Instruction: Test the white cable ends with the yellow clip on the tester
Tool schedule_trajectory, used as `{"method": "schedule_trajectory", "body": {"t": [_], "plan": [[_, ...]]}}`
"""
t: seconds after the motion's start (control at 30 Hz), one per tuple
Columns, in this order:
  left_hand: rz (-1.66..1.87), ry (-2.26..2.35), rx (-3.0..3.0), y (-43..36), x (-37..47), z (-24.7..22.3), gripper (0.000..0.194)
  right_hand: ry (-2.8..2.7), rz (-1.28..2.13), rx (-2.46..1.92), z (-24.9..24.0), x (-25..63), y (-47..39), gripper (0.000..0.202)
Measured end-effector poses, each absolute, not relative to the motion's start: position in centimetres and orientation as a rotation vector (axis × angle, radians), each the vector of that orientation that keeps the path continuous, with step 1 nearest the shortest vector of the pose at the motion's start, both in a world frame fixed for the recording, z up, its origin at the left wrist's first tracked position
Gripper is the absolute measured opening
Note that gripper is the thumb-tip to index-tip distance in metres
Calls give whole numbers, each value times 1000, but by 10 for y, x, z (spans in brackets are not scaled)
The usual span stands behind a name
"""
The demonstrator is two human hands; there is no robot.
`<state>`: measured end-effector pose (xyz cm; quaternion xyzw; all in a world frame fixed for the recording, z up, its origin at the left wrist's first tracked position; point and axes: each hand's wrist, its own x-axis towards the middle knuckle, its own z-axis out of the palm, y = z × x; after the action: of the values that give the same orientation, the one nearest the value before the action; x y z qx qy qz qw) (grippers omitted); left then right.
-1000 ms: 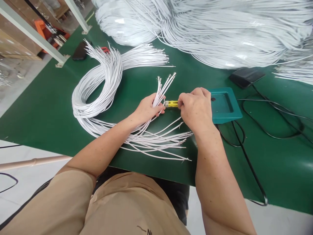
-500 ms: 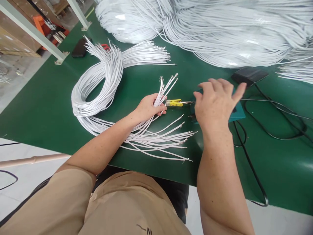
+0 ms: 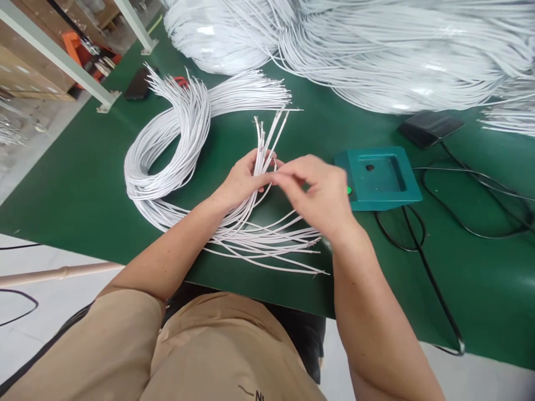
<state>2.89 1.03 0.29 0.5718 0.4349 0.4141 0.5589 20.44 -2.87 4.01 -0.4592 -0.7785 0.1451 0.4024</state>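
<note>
My left hand [image 3: 237, 179] is closed around several white wires [image 3: 266, 146], whose stripped-looking ends stick up above the thumb. My right hand [image 3: 321, 192] meets it there, thumb and forefinger pinched on one wire at the left thumb tip. Its fingertips are slightly blurred. Below both hands, more loose wire ends [image 3: 267, 249] fan out over the table, partly under my right wrist. They belong to a looped bundle of white wires [image 3: 140, 159] on the left. Just right of my right hand sits a teal box [image 3: 407, 196] with a recessed top and a lit green button.
A large heap of white wires [image 3: 376, 55] covers the back of the green table [image 3: 75, 195]. A black adapter-like block [image 3: 430, 129] and black cables [image 3: 434, 278] lie on the right. A dark case [image 3: 137, 83] rests near a metal post [image 3: 79, 61] at the back left.
My right hand has come left from over the teal box to my left hand and pinched a wire, uncovering the box. The yellow clip beside the box no longer shows. My left hand shifted slightly left.
</note>
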Motion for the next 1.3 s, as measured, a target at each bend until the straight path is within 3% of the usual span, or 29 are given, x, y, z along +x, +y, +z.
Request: {"method": "schedule_trajectory", "body": {"t": [0.1, 0.33, 0.63, 0.77, 0.9, 0.97, 1.3], "plan": [[1036, 973, 1358, 12, 27, -1, 42, -2230, 444, -972, 36, 189, -35, 25], [1006, 1137, 1381, 15, 22, 1, 50, -2521, 191, -1075, 32, 180, -37, 29], [918, 1162, 1313, 13, 16, 4, 42, -2620, 463, -1413, 32, 171, -41, 29], [963, 1157, 1213, 13, 19, 5, 45, -2251, 895, -1671, 36, 182, -33, 25], [982, 1140, 1250, 8, 23, 8, 36, -1561, 989, -1592, 35, 192, -23, 16], [971, 1138, 1300, 5, 25, 8, 34, -1355, 1136, -1511, 35, 192, -21, 24], [922, 1118, 1303, 0, 28, 9, 38, -996, 1393, -1263, 34, 191, -22, 16]]}}
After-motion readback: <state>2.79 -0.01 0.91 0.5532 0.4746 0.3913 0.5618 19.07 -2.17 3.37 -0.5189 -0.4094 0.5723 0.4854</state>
